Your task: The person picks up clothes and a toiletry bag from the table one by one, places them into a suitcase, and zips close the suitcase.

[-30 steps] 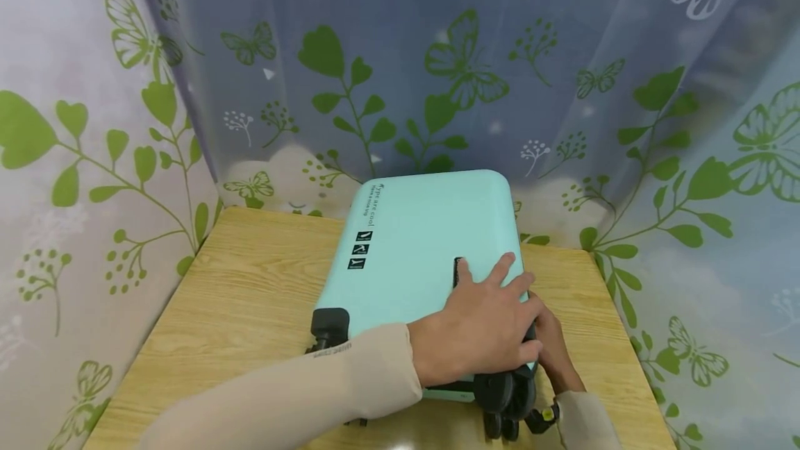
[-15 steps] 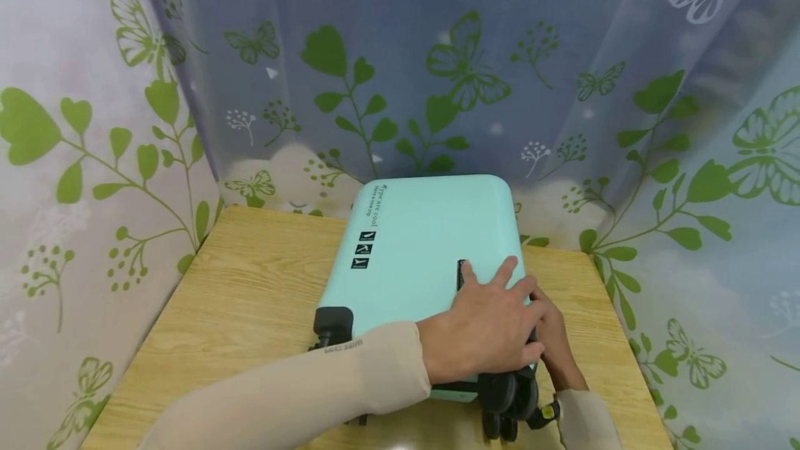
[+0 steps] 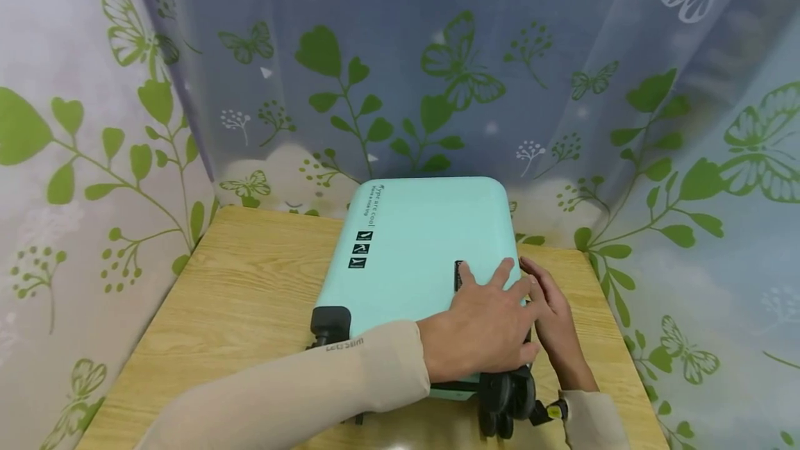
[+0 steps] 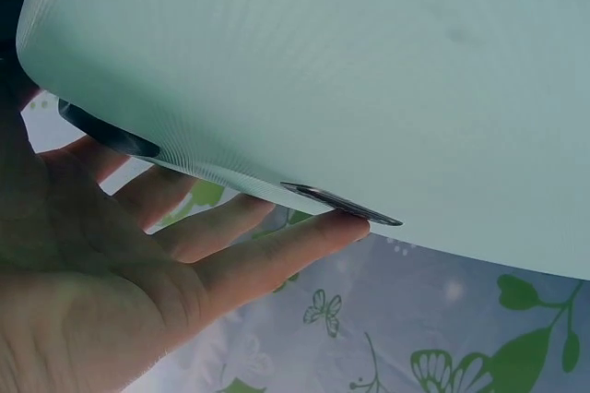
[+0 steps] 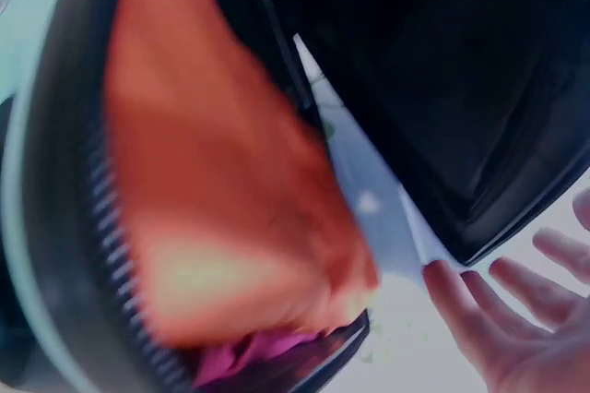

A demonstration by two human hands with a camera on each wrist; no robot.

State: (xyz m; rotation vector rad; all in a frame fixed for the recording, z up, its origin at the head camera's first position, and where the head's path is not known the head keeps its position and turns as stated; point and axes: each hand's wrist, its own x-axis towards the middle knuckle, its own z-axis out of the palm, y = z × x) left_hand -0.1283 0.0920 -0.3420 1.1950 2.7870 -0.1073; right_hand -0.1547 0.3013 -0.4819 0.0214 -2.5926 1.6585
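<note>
A turquoise suitcase point(image 3: 419, 228) lies on its side on the table, wheels toward me. My left hand point(image 3: 484, 328) rests with spread fingers on its lid at the near right corner. In the left wrist view, straight fingers point(image 4: 267, 255) touch the shell by a small dark badge point(image 4: 341, 204). Just off the right edge is my right hand point(image 3: 555, 318), its fingers extended. The right wrist view looks into the unzipped side, where orange cloth point(image 5: 221, 162) and a strip of purple cloth point(image 5: 249, 353) sit behind zipper teeth point(image 5: 111, 227). Fingertips there are right at a black panel's point(image 5: 452, 79) corner.
Black wheels point(image 3: 503, 398) stick out from the suitcase's near right corner. The wooden table point(image 3: 250, 283) extends on both sides of it. A curtain point(image 3: 387, 54) with green leaves and butterflies hangs behind and around the table.
My right hand has shifted slightly outward and away from me, off the suitcase's right edge, and its fingers have straightened. My left hand stays on the lid.
</note>
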